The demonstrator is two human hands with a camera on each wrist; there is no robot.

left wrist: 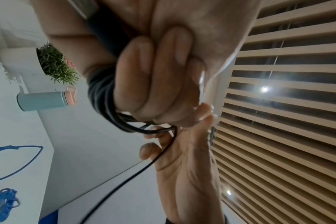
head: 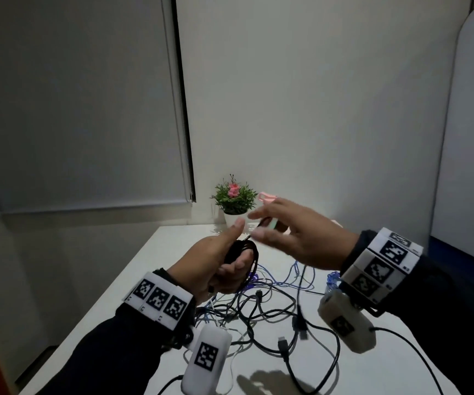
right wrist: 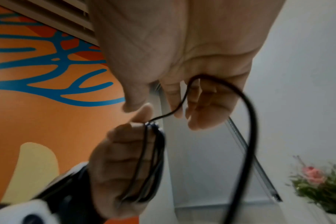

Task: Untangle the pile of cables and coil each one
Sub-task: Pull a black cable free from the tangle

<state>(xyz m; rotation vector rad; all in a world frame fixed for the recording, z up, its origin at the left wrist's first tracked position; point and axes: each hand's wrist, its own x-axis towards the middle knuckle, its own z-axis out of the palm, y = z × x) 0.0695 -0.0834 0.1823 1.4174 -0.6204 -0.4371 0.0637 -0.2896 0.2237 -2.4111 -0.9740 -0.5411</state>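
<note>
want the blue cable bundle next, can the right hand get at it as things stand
Probably not at once. The small coiled blue cable bundle lies on the white table just below the right wrist, with nothing over it, but the right hand has the loose black cable draped through its fingers.

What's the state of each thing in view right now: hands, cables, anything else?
Left hand: grips the black coil.
Black coil: partly wound, its tail running to the right hand.
Right hand: fingers loosely curled, the black tail looped over them.
Cable pile: tangled on the table, black and blue strands mixed.
Bottle: standing, lid closed.
Plant: upright in its pot.
</note>
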